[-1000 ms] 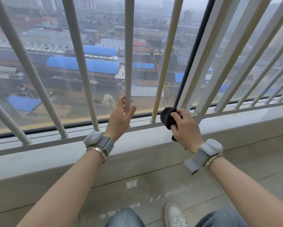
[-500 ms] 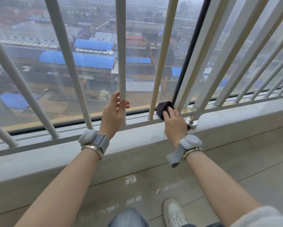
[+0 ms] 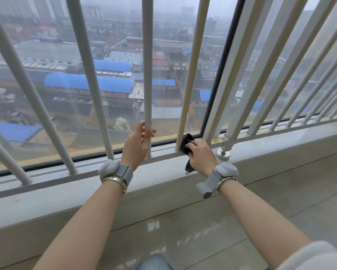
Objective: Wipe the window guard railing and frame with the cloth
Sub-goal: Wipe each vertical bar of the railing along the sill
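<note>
At the foot of the cream bar, just right of centre, the right hand grips a dark cloth and presses it against the bar's base where it meets the lower rail; a loose end of the cloth hangs down over the near edge of the sill. The left hand is curled round the next grey bar to the left, low down, apparently for support. As a judgement, the wiping is at an early or middle stage: the cloth touches only this one spot, and nothing in view tells which bars are already clean. The many bars stretching far right, those to the left, their upper lengths, and the dark window frame beside the cloth would all remain to be covered or checked.
</note>
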